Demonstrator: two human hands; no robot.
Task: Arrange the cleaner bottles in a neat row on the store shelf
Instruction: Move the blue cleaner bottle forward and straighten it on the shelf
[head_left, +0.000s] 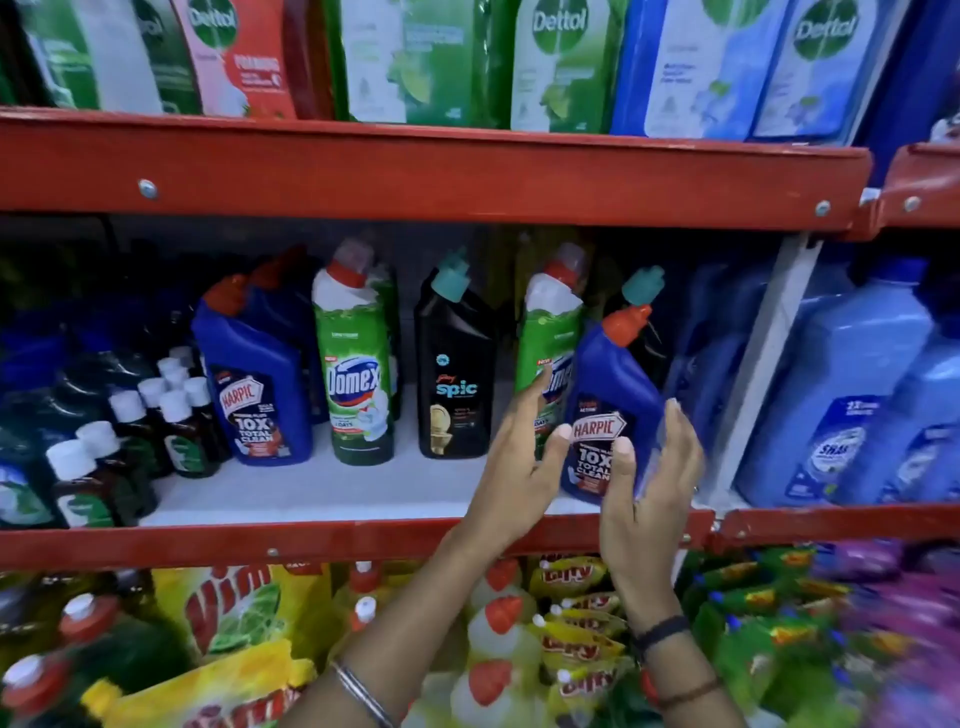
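On the middle shelf (322, 488) stand a blue Harpic bottle (254, 384), a green Domex bottle (356, 374) and a black Spic bottle (454, 379) in a row. A second green Domex bottle (550, 332) stands further right. In front of it a second blue Harpic bottle (613, 405) leans a little to the right at the shelf's right end. My right hand (649, 483) grips this bottle's lower right side. My left hand (519, 467) touches its left side, with fingertips also against the Domex bottle behind. Another teal-capped black bottle (644, 286) is partly hidden behind.
Small dark bottles with white caps (156, 415) crowd the shelf's left. Large light-blue bottles (857, 395) fill the bay to the right, past a white upright (763, 364). Dettol refill pouches (566, 62) stand on the shelf above. Vim packs (234, 613) and pouches lie below.
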